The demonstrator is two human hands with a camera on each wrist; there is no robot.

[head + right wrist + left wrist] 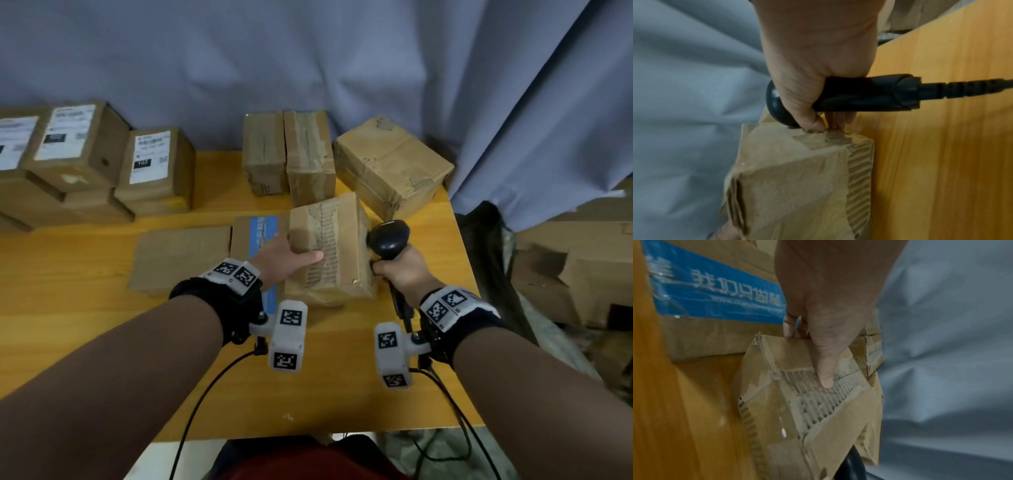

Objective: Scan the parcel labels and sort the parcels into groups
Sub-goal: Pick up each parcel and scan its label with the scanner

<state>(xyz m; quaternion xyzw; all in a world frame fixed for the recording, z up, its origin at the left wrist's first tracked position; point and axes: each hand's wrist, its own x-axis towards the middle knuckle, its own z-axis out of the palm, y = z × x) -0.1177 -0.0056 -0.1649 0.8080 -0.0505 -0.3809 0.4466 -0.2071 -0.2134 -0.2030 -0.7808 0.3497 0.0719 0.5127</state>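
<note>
A: Head view: the left hand (284, 255) grips the torn parcel (334, 253), thumb laid across its stripped, ribbed top, the other fingers curled over its far-left edge. The parcel is tilted, resting on the wooden table (102, 325) and leaning on the blue-taped parcel (262, 236) under that hand.

B: And the right hand (402, 269)?

A: Clenched round the handle of the black scanner (390, 238), whose head sits just beside the torn parcel's right face.

B: The left wrist view adds something: the thumb tip (826, 379) presses straight onto the exposed corrugation, and white lettering shows on the blue tape (715, 288) behind the hand. The scanner (851, 467) is only a dark sliver below the parcel.

A: The right wrist view shows what the head view hides: the scanner's cable (966, 89) trailing from the handle over the table, and the right fingertips (818, 125) touching the taped corner of the parcel (793, 186).

B: Beyond the grip?

A: Three plain parcels (308, 154) behind the held one; labelled ones (150, 161) stacked far left.
</note>
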